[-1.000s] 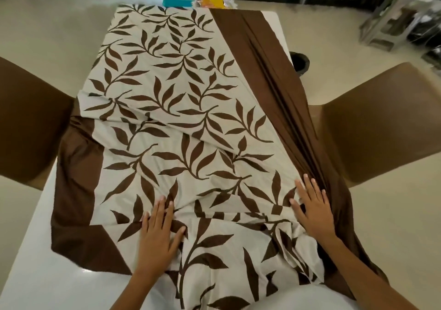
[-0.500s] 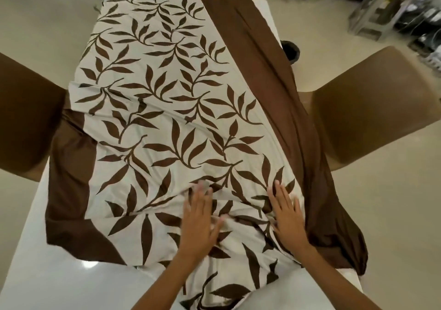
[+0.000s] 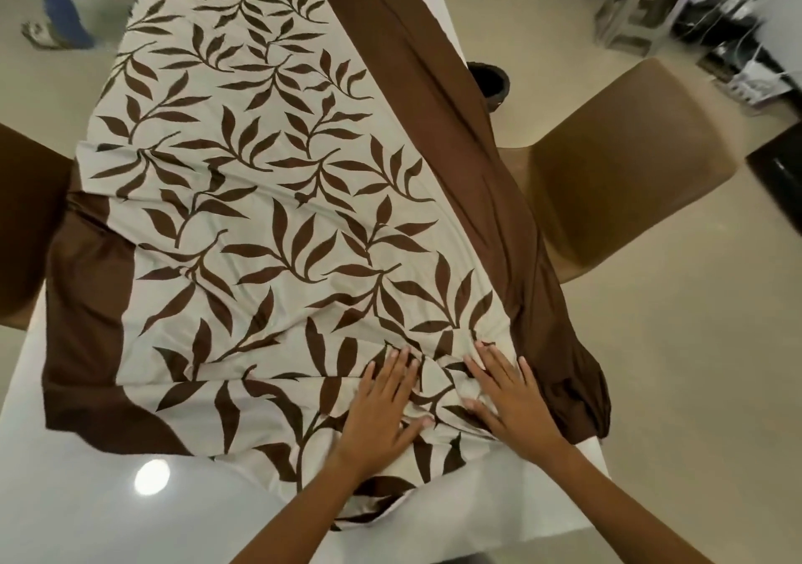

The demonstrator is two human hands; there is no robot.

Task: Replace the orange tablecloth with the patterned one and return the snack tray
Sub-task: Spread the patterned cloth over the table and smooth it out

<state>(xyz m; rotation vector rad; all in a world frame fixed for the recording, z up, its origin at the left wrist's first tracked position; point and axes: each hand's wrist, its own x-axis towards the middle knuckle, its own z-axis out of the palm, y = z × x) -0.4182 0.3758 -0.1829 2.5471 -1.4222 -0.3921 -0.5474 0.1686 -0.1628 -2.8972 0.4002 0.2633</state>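
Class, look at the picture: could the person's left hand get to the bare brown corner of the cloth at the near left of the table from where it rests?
Probably yes. The left hand lies flat on the patterned tablecloth, and only flat cloth lies between it and the brown corner; nothing stands in the way.

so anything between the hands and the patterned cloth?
No. The left hand and right hand both lie flat, directly on the patterned tablecloth near the table's near right corner.
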